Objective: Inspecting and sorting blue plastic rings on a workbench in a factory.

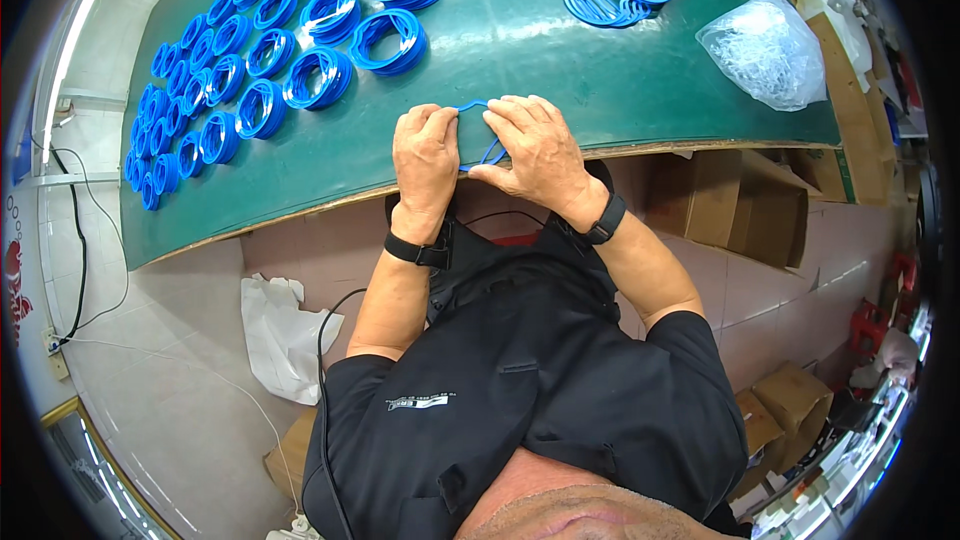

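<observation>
Left hand: back of hand uppermost, fingers curled in and closed down on the cord; thumb folded in beside them.
Right hand: fingers bent and close together, thumb spread well away from them, leaving a wide gap; cord runs in at the index side. Grip underneath hidden; cannot tell how firmly the tips hold it.
Blue cord: between the two sets of fingertips, at the near edge of the table. One strand bridges the gap along the top; more shows in the opening between right thumb and index. Rest covered by the hands.
Green table: under and beyond the fingers, its surface shiny, front edge curving below them.
Coils of blue cord: many, ring-shaped, in rough rows, left of the left fingers and beyond; closest ones near, farthest well apart.
Loose loops: blue, overlapping, beyond the right fingers and to their right.
Clear plastic bag: farther right of the right fingers, on the table, pale contents bunched inside.
Wrists: black band behind the right fingers, black strap behind the left.
Cardboard box: below table level, right of the right fingers, open.
</observation>
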Demonstrator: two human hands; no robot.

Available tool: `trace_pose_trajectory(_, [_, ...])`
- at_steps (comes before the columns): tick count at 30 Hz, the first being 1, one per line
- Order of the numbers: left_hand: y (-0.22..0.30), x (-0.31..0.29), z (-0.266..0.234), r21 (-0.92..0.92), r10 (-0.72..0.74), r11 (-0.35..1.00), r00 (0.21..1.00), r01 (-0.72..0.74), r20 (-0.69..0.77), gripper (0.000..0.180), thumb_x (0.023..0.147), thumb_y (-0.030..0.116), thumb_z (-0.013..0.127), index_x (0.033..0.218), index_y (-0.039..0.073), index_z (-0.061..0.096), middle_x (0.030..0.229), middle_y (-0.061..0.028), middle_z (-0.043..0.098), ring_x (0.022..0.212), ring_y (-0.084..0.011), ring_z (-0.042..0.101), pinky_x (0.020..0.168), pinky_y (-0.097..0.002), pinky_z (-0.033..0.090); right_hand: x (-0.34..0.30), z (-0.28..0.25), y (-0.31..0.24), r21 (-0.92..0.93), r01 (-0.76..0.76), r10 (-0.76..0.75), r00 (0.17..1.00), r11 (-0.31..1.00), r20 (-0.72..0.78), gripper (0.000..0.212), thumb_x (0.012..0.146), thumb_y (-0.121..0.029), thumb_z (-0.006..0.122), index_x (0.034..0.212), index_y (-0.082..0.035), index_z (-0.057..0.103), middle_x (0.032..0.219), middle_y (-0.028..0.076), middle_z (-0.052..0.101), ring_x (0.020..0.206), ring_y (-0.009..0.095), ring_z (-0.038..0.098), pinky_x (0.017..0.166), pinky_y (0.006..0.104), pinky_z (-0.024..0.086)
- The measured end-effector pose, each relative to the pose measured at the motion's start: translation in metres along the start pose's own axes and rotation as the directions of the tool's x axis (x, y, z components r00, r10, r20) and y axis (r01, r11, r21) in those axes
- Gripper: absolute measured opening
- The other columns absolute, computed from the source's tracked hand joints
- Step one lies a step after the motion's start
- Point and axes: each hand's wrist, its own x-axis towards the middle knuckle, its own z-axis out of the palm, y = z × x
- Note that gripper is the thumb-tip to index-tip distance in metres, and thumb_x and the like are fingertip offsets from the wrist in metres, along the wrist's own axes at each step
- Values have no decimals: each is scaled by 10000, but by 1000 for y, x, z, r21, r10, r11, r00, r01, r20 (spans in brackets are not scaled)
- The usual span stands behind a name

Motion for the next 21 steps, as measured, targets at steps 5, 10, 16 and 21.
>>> trace_pose_trajectory(5, [-3, 0, -2, -23, -4, 1000, 1000, 4, -1, 149, 929, 40, 813, 1077, 55, 794, 1059, -119, 757, 996, -356, 707, 878, -463, 569, 0, -2, 0, 32, 1, -1, 1000, 999, -6, 775, 790, -516, 938, 1321, 8, 730, 1413, 149, 712, 1369, 350, 641, 1211, 517, 463])
trace_pose_trajectory(10, [4, -6, -17, -14, -45, 999, 998, 45, 39, 274, 909, 77, 850, 1177, 66, 790, 1105, -116, 788, 1059, -339, 722, 930, -458, 550, 2, -3, 1, 43, 15, -14, 1000, 999, -16, 748, 791, -495, 944, 1297, 17, 739, 1400, 155, 718, 1348, 363, 652, 1187, 523, 483])
trace_pose_trajectory(16, [0, -17, -20, 70, -65, 996, 998, 64, 11, 441, 880, 157, 889, 1299, 132, 752, 1177, -44, 779, 1181, -280, 696, 1023, -465, 494, 13, -7, 2, 69, 18, -20, 1000, 997, 20, 624, 811, -416, 944, 1233, 6, 764, 1330, 152, 748, 1266, 364, 693, 1123, 512, 523])
trace_pose_trajectory(21, [0, -18, -15, 56, -107, 993, 994, 106, 16, 513, 878, 157, 890, 1361, 121, 722, 1169, -32, 778, 1170, -276, 702, 1018, -461, 498, 40, 0, 3, 45, 35, -36, 999, 998, 24, 385, 853, -255, 905, 1156, -50, 787, 1211, 113, 767, 1142, 336, 721, 1013, 478, 556])
